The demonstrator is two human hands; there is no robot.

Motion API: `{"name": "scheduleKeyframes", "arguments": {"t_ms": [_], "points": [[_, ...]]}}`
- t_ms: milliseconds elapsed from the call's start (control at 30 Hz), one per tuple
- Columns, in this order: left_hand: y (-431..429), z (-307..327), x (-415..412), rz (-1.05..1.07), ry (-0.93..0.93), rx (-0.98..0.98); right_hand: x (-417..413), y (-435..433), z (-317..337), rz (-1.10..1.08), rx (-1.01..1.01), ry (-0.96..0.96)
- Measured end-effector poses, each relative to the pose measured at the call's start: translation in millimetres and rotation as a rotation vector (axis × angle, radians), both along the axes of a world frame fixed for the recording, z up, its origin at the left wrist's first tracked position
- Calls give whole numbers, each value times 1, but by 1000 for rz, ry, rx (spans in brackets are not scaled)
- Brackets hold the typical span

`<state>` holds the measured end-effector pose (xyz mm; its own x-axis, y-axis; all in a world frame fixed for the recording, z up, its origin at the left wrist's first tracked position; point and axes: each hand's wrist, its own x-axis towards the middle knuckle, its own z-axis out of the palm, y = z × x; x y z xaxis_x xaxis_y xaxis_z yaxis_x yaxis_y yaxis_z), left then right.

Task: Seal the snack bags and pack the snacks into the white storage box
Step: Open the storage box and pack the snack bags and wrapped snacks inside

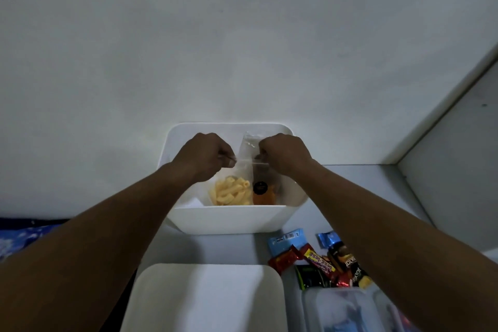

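Observation:
A white storage box [229, 219] stands against the wall on the table. Over its opening I hold a clear snack bag [246, 167] upright by its top strip. My left hand [207, 156] pinches the strip's left end and my right hand [284, 153] pinches it further right. Pale yellow tube-shaped snacks [231, 193] fill the bag's lower part inside the box. Beside them stands a second clear bag with a round black label [260, 187] and orange contents [264, 198].
A white lid [204, 296] lies flat at the front. Several wrapped candy bars and small blue packets [320, 261] lie in a pile at the right. A clear plastic container [350, 310] sits at the bottom right. A blue cloth [24, 237] shows at the left edge.

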<state>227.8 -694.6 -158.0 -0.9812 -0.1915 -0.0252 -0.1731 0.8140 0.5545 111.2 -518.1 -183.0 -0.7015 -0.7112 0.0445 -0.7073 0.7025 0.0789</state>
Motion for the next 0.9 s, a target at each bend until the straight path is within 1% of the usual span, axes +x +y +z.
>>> {"name": "scheduleKeyframes", "arguments": {"t_ms": [167, 233, 333, 367, 433, 600, 700, 900], "points": [[26, -7, -17, -43, -8, -39, -9, 17, 11, -43, -182, 52], [38, -12, -25, -53, -18, -40, -10, 28, 12, -113, -243, -24], [55, -20, -37, -65, -16, -53, -9, 44, 9, -261, -330, -225], [59, -22, -40, -68, -16, -60, -8, 48, 6, -279, -349, -285], [68, -27, -46, -77, -24, -68, -6, 56, 1, -261, -367, -366], [78, -37, -54, -60, -29, -96, -10, 63, -5, -251, -317, -406], [81, -39, -56, -60, -29, -106, -12, 63, -3, -262, -328, -462], [83, -34, -56, -87, -22, -104, -15, 65, 1, -261, -280, -452]]}}
